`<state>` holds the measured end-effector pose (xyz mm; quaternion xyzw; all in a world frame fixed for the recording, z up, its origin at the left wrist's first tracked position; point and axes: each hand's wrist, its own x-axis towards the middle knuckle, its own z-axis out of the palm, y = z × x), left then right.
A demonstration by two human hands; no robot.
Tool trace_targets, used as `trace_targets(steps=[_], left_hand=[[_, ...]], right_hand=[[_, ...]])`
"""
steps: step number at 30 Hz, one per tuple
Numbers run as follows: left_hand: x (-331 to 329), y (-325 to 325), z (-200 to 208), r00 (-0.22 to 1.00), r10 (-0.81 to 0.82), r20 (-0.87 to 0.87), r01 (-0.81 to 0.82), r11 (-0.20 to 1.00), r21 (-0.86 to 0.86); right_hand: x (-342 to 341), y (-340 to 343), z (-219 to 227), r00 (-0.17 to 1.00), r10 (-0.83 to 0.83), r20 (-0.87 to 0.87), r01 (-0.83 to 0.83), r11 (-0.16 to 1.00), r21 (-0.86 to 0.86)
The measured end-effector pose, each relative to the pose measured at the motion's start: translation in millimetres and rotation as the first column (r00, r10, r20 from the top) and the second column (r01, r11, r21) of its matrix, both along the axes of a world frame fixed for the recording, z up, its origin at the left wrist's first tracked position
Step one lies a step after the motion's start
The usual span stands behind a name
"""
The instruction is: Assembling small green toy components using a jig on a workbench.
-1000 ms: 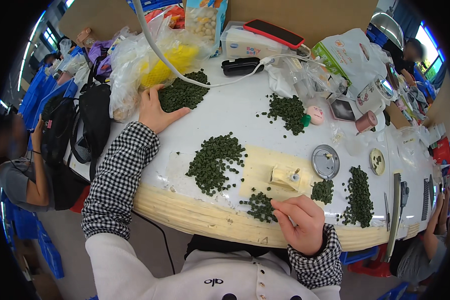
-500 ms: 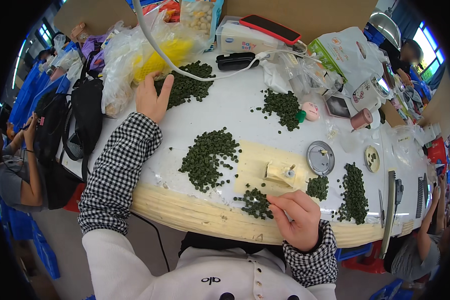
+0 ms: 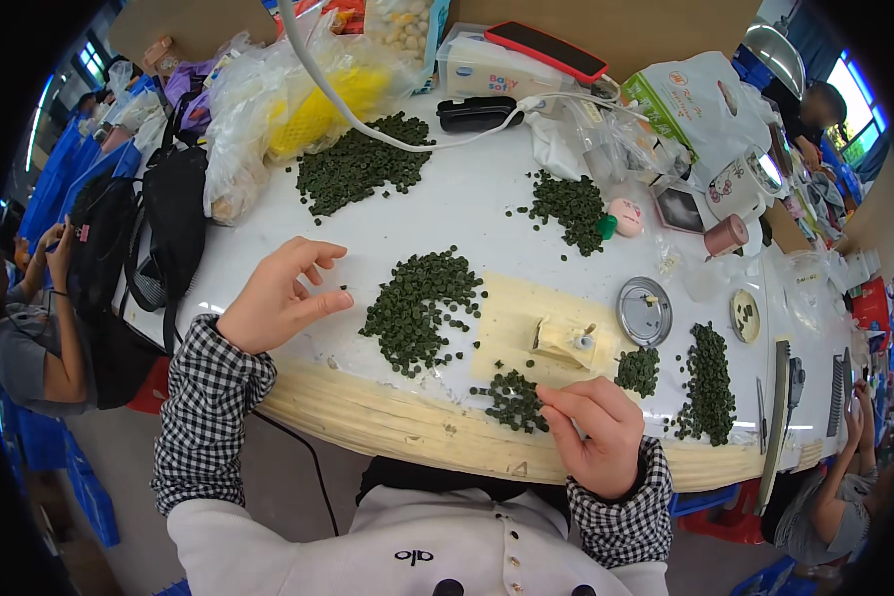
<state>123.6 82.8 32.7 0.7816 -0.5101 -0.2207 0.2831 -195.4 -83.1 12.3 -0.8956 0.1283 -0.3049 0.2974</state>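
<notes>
My left hand [image 3: 286,294] is just left of the middle pile of small dark green round pieces [image 3: 422,310], thumb and fingers apart, apparently holding nothing. At the front edge, my right hand [image 3: 600,437] has thumb and forefinger pinched together beside a small cluster of green pieces [image 3: 515,401]. Whatever the pinch holds, if anything, is hidden. Between the hands and farther back, a cream-coloured block with a small metal peg [image 3: 570,341] rests on a pale yellow sheet [image 3: 502,323]. A large far-left pile of green pieces [image 3: 358,169] lies beyond my left hand.
More green piles lie at the back [image 3: 568,211] and right [image 3: 707,387]. A round metal dish [image 3: 644,311] stands near the block. A white cable [image 3: 338,107] hangs across the far pile. Plastic bags [image 3: 258,119], a phone [image 3: 546,52] and a mug [image 3: 743,184] crowd the back.
My left hand has come back toward me from the far-left pile to beside the middle pile. My right hand stays pinched at the small cluster, nearly unmoved.
</notes>
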Motion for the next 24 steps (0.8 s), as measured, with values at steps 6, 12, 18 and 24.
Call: trace_targets(steps=[6, 12, 18, 24], left_hand=[[-39.4, 13.3, -28.5, 0.963, -0.007, 0.268, 0.053, 0.985, -0.162], [-77.0, 8.5, -30.0, 0.847, -0.032, 0.531, 0.104, 0.989, -0.107], [-56.3, -6.6, -25.3, 0.833, -0.061, 0.55, 0.11, 0.992, -0.056], [-36.4, -21.2, -28.5, 0.811, -0.143, 0.567, 0.185, 0.983, -0.016]], right_hand=[[0.5, -0.8, 1.4, 1.0, -0.006, 0.006, 0.006, 1.0, 0.004], [-0.6, -1.3, -0.5, 1.0, -0.001, 0.002, 0.001, 1.0, 0.0], [-1.2, -1.0, -0.7, 1.0, -0.006, 0.007, 0.006, 1.0, -0.007], [-0.7, -0.2, 0.0, 1.0, 0.001, 0.004, -0.001, 1.0, -0.011]])
